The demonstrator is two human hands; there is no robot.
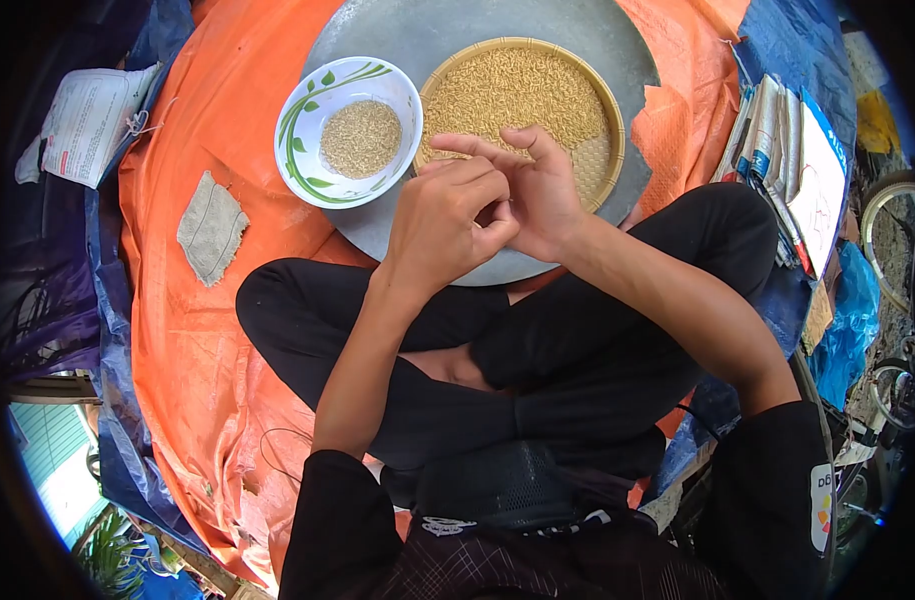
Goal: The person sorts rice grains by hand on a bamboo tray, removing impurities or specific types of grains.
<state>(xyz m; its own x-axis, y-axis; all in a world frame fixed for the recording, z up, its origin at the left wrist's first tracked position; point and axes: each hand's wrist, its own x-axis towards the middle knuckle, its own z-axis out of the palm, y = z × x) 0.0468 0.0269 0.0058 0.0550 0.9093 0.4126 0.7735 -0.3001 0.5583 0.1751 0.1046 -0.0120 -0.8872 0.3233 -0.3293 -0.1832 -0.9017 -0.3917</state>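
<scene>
The large round grey metal tray (397, 40) lies on an orange tarpaulin (192, 330), in front of the crossed legs in black trousers (537, 360) of the seated person. On the tray, towards its right, rests a round woven bamboo basket (609, 110) filled mostly with unhusked golden rice grain (517, 90), with a bare patch of weave at its near right side. Just left of the basket, on the same tray and almost touching the basket's rim, sits a white ceramic bowl with a green leaf pattern (307, 110), holding a small heap of paler grain (361, 138). Both hands meet above the near edge of the tray, over the basket's near rim. The left hand (442, 225) is curled loosely, its fingertips pressed against those of the right hand (537, 195), whose fingers are bent with the index stretched leftwards; whether anything is pinched between them cannot be made out. Left of the tray, on the tarpaulin, lies a small square of coarse grey-brown sackcloth (212, 228). Right of the tray, past the tarpaulin's edge, stands a stack of folded newspapers (777, 140).
</scene>
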